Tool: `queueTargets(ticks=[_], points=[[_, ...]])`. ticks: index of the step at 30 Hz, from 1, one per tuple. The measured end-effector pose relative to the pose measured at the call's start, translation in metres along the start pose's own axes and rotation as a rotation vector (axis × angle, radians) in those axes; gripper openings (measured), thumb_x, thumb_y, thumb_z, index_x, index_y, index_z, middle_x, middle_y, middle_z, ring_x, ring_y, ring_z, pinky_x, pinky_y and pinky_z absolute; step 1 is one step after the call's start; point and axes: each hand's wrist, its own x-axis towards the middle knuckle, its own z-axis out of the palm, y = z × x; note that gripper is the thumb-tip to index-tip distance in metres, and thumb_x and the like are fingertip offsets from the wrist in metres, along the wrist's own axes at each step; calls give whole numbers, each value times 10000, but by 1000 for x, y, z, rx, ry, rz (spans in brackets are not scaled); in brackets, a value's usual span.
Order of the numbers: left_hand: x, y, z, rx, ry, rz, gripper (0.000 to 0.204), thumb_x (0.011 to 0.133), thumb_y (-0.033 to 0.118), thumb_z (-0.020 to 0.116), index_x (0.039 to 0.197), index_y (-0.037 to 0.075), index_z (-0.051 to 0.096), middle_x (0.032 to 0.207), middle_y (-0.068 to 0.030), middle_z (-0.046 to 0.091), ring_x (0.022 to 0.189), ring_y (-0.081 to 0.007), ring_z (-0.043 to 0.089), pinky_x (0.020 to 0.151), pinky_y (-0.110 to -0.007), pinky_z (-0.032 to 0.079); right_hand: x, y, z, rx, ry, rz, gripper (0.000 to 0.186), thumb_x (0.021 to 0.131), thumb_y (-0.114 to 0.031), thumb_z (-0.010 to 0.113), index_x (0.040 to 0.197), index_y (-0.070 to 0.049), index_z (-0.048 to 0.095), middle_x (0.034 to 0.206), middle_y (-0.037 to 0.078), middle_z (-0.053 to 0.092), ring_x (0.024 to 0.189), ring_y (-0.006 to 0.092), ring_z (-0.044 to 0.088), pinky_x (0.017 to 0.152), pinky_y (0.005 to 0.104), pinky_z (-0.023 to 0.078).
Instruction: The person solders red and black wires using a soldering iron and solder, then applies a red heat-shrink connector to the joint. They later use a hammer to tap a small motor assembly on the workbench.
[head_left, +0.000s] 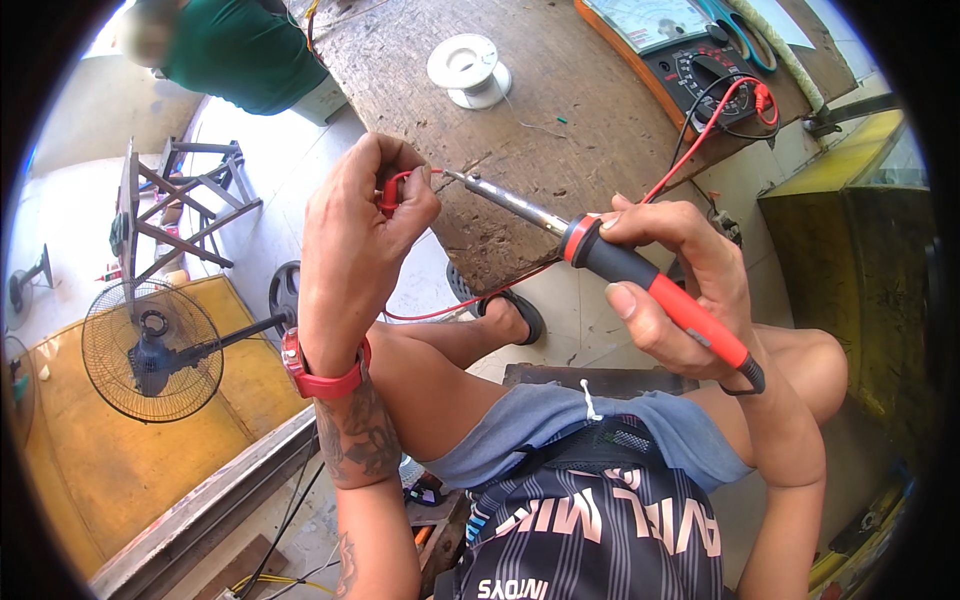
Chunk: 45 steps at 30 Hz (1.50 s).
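Observation:
My left hand (352, 225), fingers closed, pinches a red test lead end (388, 197) over the table's near corner. A short stretch of red wire pokes out past the fingertips towards the right; the rest of the held part is hidden by my fingers. In my right hand (695, 265) is a soldering iron (515, 208) with a red and black handle, pointing left. Its tip is right at that red wire, though whether they touch I cannot tell. Red cable (440, 314) loops below the table corner towards my left hand.
On the wooden table (590, 130) stand a spool of solder wire (466, 70) and an analog multimeter (690, 75) with red and black leads, blue-handled scissors (755, 40) beside it. A fan (152, 350) stands left. Another person in green (235, 55) is at the upper left.

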Motion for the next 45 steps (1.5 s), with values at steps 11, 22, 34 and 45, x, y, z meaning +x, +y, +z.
queueTargets(ticks=[11,22,34,45], points=[[-4,-4,0,-3,3,-1,180,968,146,706,1053,-9,669,861,-81,695,757,-116,594,732,-301,525,-3,-6,-1,60,5,106,406,872,-83,712,1249,30,616,1161,141,674,1171,266,697,1213,488,425],[-7,-10,2,-245,40,-53,160,966,84,712,1066,-34,671,925,-123,693,818,-186,663,812,-321,558,-5,-7,-2,54,23,138,413,873,-84,712,1254,34,604,1173,143,671,1169,274,700,1203,479,432],[-23,-32,7,-166,-27,-36,154,966,58,722,1081,-38,687,984,-134,731,915,-207,725,880,-333,578,4,1,5,-52,73,-75,389,809,-98,759,1184,-37,676,1112,149,751,936,319,742,1048,484,550],[-31,-25,10,-359,-32,-127,198,1014,138,716,1064,-48,670,900,-93,685,794,-154,665,738,-313,553,17,4,11,-299,7,-297,549,960,-230,789,1384,14,542,1236,171,702,1064,312,715,1115,574,510]])
